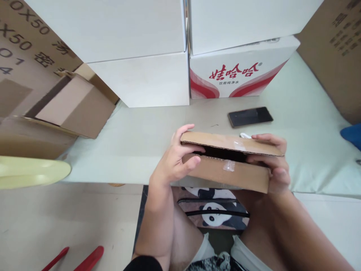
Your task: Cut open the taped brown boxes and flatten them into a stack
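A small brown cardboard box point(242, 177) is held between my hands at the front edge of the covered table. Its lid stands partly raised, with a dark gap below it and clear tape on both edges. My left hand point(176, 158) grips the box's left end, a finger reaching into the gap and the thumb against the front wall. At the other end, my right hand point(278, 162) is closed around the corner, with fingers above and inside the gap. What lies inside is too dark to make out. A small white item point(244, 136) shows just behind the lid.
A phone point(250, 116) lies behind the box. White cartons point(158, 79) are stacked at the back, one carton point(239, 71) with red print. Open cardboard boxes point(81, 101) stand at left, a large carton point(335, 56) at right. A pale yellow object point(34, 171) juts in at left.
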`<state>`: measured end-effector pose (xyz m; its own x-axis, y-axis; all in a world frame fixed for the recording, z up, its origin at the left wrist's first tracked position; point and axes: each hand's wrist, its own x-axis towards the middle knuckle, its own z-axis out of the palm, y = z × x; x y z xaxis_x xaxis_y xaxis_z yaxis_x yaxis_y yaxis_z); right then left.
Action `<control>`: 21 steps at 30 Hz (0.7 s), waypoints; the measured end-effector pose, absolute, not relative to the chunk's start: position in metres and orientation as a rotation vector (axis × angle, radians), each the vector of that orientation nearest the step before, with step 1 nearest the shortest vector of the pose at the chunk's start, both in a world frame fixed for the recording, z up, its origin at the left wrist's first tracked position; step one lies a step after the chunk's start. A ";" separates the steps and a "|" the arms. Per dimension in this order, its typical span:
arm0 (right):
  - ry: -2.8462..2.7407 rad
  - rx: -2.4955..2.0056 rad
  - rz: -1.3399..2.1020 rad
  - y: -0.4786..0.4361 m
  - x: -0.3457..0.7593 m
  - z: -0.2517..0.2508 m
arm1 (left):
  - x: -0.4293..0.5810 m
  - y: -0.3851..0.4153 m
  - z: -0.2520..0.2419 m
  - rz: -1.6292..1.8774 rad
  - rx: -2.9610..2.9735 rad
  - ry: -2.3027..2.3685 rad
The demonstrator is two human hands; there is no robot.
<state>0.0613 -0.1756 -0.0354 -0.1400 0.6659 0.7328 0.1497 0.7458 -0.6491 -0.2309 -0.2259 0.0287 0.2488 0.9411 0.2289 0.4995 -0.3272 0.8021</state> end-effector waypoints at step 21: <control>-1.624 -0.569 0.576 -0.176 0.055 -0.028 | -0.238 -0.237 0.048 0.921 1.838 1.216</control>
<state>0.0546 -0.1762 -0.0278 -0.1195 0.6564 0.7449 0.0410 0.7529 -0.6568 -0.2377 -0.2367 0.0479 0.2942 0.9414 0.1651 0.4137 -0.2811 0.8659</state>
